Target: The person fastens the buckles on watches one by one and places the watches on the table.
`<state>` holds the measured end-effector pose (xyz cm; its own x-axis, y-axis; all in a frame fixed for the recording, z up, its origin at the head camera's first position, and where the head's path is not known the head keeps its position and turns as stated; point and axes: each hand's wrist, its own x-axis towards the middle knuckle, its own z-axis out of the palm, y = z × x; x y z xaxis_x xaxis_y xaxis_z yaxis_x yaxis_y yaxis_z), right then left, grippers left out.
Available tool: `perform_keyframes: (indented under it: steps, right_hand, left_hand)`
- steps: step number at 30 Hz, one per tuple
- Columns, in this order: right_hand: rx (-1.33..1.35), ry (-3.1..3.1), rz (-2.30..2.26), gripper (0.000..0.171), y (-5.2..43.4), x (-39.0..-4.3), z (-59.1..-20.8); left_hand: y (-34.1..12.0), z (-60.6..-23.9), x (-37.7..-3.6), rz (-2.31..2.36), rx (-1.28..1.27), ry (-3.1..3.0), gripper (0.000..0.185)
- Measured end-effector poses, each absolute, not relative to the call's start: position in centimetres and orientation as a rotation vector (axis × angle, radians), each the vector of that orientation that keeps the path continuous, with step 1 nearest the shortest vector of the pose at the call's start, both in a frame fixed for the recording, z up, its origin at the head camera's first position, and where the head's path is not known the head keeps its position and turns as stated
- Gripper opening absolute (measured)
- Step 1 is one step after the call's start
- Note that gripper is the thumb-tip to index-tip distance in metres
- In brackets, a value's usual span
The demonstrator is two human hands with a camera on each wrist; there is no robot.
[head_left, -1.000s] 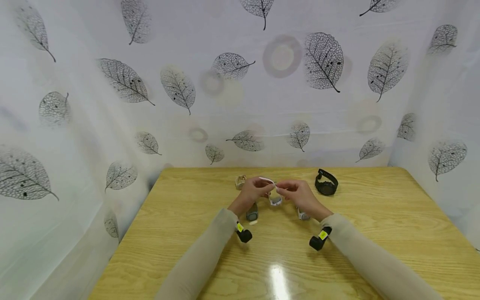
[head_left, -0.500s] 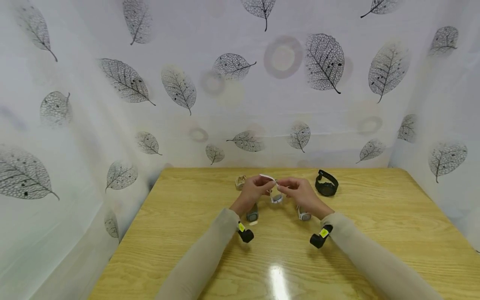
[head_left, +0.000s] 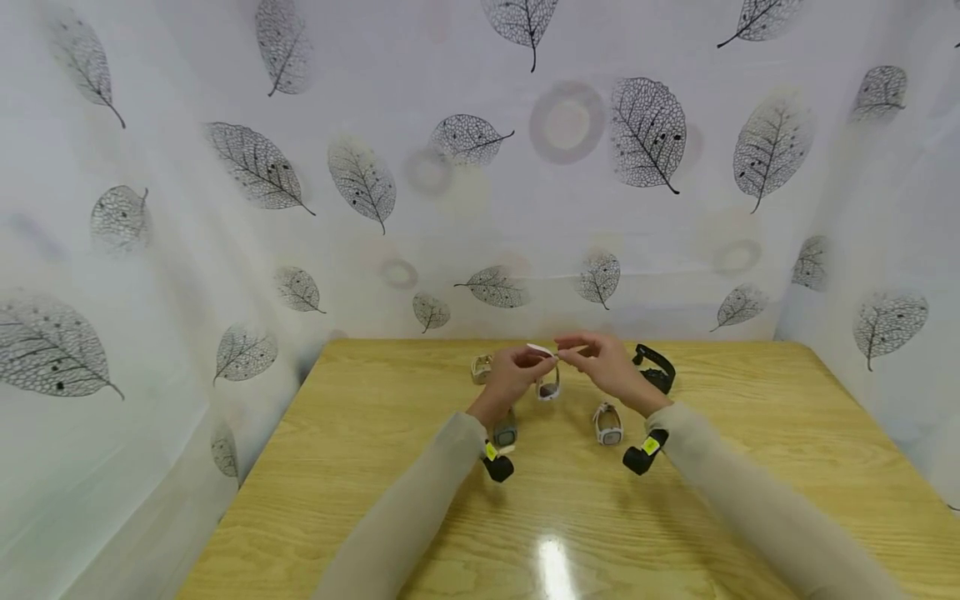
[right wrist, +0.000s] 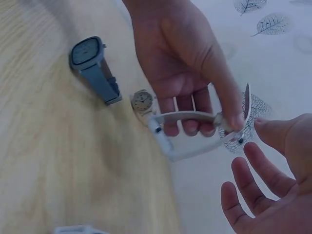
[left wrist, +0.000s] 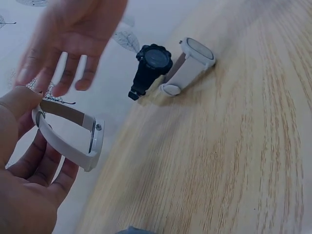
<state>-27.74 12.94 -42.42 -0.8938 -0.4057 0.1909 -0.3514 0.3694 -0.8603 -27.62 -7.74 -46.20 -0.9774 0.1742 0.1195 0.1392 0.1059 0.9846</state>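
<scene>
My left hand (head_left: 512,385) pinches the strap of a white wristwatch (left wrist: 73,148) near its buckle, thumb on top. The strap is joined in a loop, and its free tip sticks up past the thumb in the right wrist view. The watch case (head_left: 549,391) hangs below the fingers, above the table. Close by on the right is my right hand (head_left: 611,372), its thumb and fingers spread apart beside the strap tip and buckle. Nothing shows between the right fingers (right wrist: 246,187).
Beneath my left wrist lies a blue-grey watch (right wrist: 87,53), with a small pale piece (head_left: 507,450) beside it. A small round-dial watch (right wrist: 142,101) stands behind the left hand. On the right are another white watch (left wrist: 197,53) and a black watch (left wrist: 155,61). A leaf-print curtain (head_left: 480,208) backs the table.
Both hands have risen slightly with the white watch. My right fingers have come away from the strap, up and to the right, uncovering more of the white watch on the table.
</scene>
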Motion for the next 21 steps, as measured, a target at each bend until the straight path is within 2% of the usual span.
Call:
perform_keyframes:
  steps: [10, 21]
  right_hand:
    - [-0.884, 2.608, -1.431, 0.032, 11.3, -28.3, -39.9]
    - [-0.912, 2.669, -1.334, 0.021, 11.0, -28.2, -40.1]
  left_hand:
    - [-6.7, -46.2, -27.4, 2.020, 0.395, 2.462, 0.017]
    - [-6.9, -46.2, -27.3, 2.011, 0.409, 2.492, 0.017]
